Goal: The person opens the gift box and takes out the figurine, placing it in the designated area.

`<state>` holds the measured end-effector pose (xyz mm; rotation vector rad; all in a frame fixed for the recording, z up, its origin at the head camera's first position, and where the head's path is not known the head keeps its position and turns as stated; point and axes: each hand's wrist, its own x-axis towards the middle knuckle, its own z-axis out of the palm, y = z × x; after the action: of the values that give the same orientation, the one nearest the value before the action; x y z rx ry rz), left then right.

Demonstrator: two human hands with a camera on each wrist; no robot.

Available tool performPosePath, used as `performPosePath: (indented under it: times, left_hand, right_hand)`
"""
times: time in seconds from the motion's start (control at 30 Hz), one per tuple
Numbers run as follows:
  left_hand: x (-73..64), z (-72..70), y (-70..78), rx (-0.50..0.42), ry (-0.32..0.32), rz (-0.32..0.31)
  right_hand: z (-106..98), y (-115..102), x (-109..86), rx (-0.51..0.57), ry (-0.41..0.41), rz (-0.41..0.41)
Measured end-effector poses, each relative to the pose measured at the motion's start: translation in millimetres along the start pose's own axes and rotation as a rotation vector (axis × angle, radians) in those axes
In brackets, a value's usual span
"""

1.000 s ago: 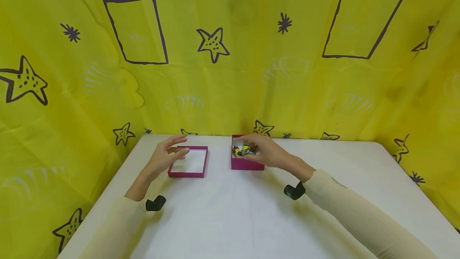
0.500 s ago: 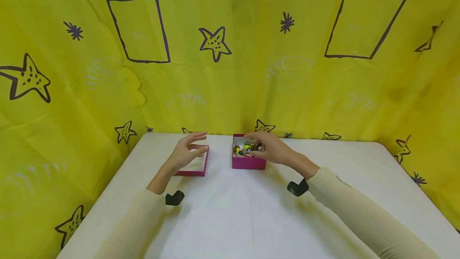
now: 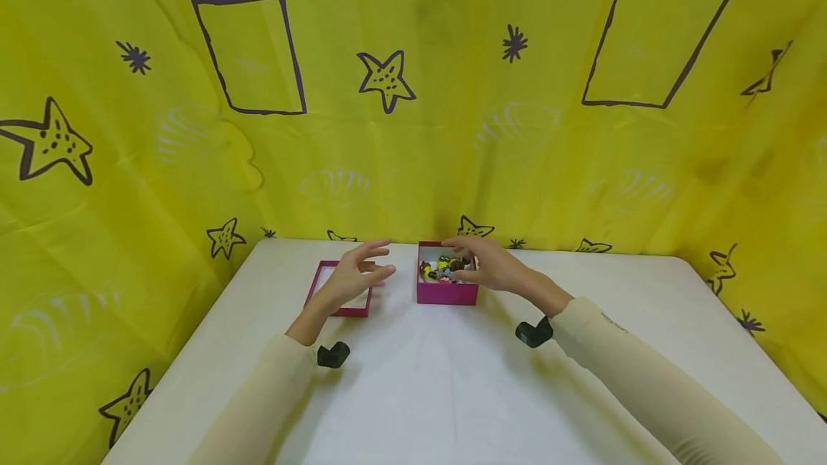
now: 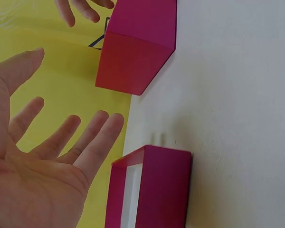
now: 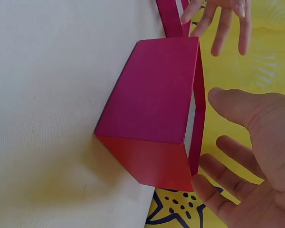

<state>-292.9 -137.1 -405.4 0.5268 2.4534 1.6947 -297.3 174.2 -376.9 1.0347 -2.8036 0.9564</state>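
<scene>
A magenta box stands near the back of the table, its top uncovered. Inside it lie several small colourful figurines, some yellow, brown and grey. My right hand hovers over the box's right side, fingers loosely bent and spread, nothing held. In the right wrist view its fingertips come right up to the rim. Left of the box, a shallow magenta lid lies with its white inside up. Over that lid my left hand hangs with fingers spread, holding nothing and partly hiding it.
A white cloth covers the table. Behind and at both sides hangs a yellow curtain printed with starfish, meeting the table's back edge close behind the box. Dark wrist cameras sit at both cuffs.
My left hand has moved right across the lid toward the box. My right hand has shifted slightly right, uncovering more of the figurines. Box and lid stay in place.
</scene>
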Motion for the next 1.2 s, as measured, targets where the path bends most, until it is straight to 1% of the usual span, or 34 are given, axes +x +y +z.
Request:
performPosePath:
  times: [0.33, 0.47, 0.63, 0.73, 0.93, 1.03, 1.2]
  left_hand:
    - [6.7, 14.4, -3.3, -0.140, -0.070, -0.024]
    - [9.5, 20.2, -3.3, -0.168, -0.084, -0.035]
    - [13.1, 27.7, -2.2, -0.161, -0.089, -0.071]
    - [16.7, 32.5, -4.6, -0.154, -0.089, -0.087]
    - [18.3, 40.5, -6.6, -0.153, -0.083, -0.134]
    - [19.5, 42.6, -8.3, -0.159, -0.101, -0.137]
    - [21.7, 44.6, -10.3, -0.168, -0.133, -0.142]
  right_hand:
    - [0, 4, 3.4, -0.001, -0.038, 0.047]
    - [0, 5, 4.6, -0.010, -0.046, 0.064]
    - [-1, 5, 6.3, -0.018, -0.062, 0.094]
    - [-1, 5, 8.1, -0.024, -0.072, 0.104]
    - [1, 6, 11.8, -0.064, -0.084, 0.071]
    - [1, 4, 12.0, -0.086, -0.093, 0.057]
    - [1, 0, 12.7, -0.099, -0.117, 0.061]
